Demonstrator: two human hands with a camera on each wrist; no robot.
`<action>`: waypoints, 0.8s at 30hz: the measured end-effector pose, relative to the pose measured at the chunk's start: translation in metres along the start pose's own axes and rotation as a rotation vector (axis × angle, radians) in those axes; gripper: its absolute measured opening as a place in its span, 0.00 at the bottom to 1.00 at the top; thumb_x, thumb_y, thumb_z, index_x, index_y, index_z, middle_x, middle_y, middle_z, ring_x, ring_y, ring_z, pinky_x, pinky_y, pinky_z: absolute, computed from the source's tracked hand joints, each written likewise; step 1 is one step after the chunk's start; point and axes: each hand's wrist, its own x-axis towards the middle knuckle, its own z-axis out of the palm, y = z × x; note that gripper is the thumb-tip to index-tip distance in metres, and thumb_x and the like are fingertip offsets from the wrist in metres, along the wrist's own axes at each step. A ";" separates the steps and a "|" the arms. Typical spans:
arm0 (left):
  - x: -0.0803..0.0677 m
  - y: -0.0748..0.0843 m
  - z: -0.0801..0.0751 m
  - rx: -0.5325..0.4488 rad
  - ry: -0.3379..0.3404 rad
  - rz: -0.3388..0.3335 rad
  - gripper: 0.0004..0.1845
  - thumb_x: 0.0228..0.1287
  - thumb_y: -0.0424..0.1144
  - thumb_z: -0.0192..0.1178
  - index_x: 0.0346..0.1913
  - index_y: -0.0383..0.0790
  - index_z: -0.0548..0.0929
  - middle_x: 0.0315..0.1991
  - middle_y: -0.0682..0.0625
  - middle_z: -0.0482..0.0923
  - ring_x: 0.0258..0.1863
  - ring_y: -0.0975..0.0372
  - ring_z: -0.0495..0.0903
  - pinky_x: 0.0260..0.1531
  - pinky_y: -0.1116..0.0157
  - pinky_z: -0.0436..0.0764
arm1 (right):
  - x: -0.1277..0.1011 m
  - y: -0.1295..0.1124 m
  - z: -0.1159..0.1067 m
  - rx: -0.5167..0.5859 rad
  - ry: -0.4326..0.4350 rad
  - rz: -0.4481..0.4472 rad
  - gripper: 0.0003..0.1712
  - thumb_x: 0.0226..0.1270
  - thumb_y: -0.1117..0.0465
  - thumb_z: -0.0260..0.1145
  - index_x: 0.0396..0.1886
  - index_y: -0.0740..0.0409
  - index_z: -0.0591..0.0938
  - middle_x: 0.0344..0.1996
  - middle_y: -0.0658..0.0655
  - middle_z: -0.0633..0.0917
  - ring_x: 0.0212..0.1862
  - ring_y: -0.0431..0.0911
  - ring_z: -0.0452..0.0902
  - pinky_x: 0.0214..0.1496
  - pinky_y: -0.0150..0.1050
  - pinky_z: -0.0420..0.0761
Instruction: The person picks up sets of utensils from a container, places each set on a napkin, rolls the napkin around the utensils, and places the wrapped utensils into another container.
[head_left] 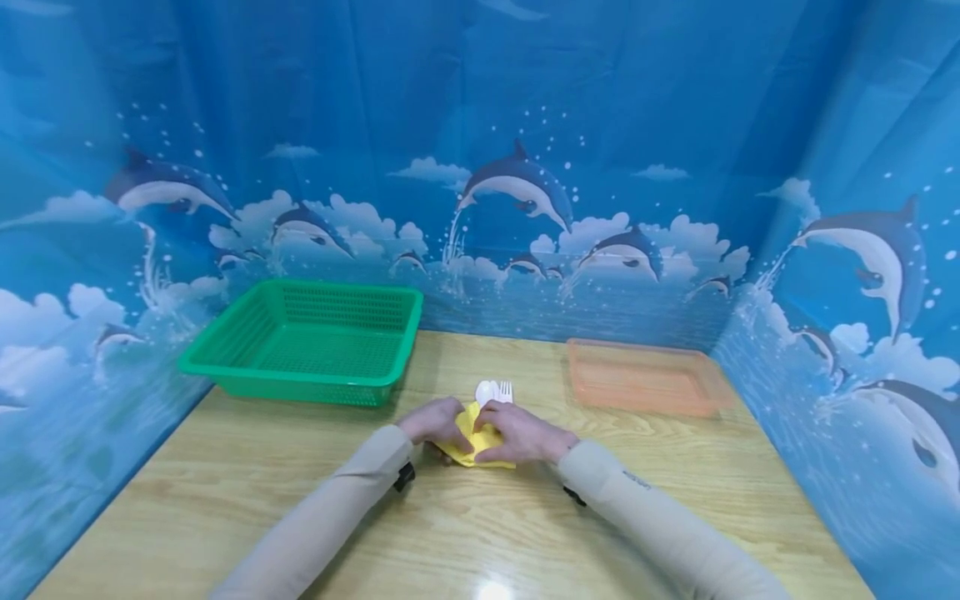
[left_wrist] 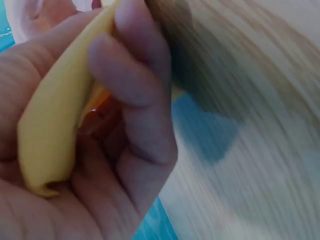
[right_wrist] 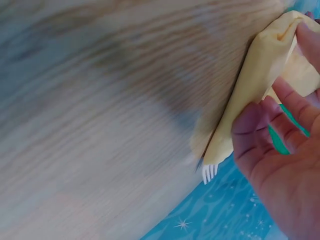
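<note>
A yellow cloth napkin [head_left: 487, 438] lies folded on the table in front of me, part of it covered by my hands. From its far end stick the white heads of a plastic spoon [head_left: 487, 392] and a fork [head_left: 506, 391]; their handles are hidden in the cloth. My left hand [head_left: 438, 423] grips the napkin's left side, fingers curled round a rolled edge in the left wrist view. On the right side, my right hand [head_left: 525, 435] holds the cloth between bent fingers and thumb. The right wrist view shows the fork tines [right_wrist: 210, 173] poking out of the roll.
A green plastic basket [head_left: 300, 388] stands at the back left of the wooden table [head_left: 450, 533]. At the back right is a shallow translucent orange tray [head_left: 637, 383]. A blue dolphin-print curtain [head_left: 375, 125] rises behind and along both sides.
</note>
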 end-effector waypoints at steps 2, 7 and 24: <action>-0.001 -0.002 -0.001 -0.030 -0.041 -0.031 0.23 0.48 0.34 0.75 0.45 0.33 0.74 0.34 0.43 0.79 0.17 0.58 0.81 0.19 0.66 0.83 | 0.001 -0.002 0.001 -0.006 0.004 0.006 0.27 0.59 0.43 0.71 0.50 0.56 0.81 0.49 0.52 0.78 0.47 0.41 0.73 0.50 0.33 0.77; -0.003 -0.003 0.000 -0.010 -0.089 0.002 0.28 0.46 0.38 0.77 0.48 0.37 0.73 0.35 0.45 0.76 0.18 0.60 0.77 0.17 0.68 0.80 | 0.000 -0.008 0.000 -0.022 0.001 0.029 0.30 0.55 0.41 0.74 0.51 0.56 0.80 0.50 0.52 0.78 0.46 0.42 0.72 0.48 0.33 0.76; 0.002 0.007 0.002 0.259 -0.043 -0.017 0.43 0.38 0.41 0.79 0.58 0.35 0.66 0.47 0.41 0.78 0.42 0.55 0.76 0.48 0.57 0.78 | -0.001 -0.008 0.000 -0.062 -0.019 -0.007 0.21 0.66 0.47 0.67 0.54 0.52 0.83 0.51 0.55 0.77 0.49 0.44 0.74 0.56 0.39 0.77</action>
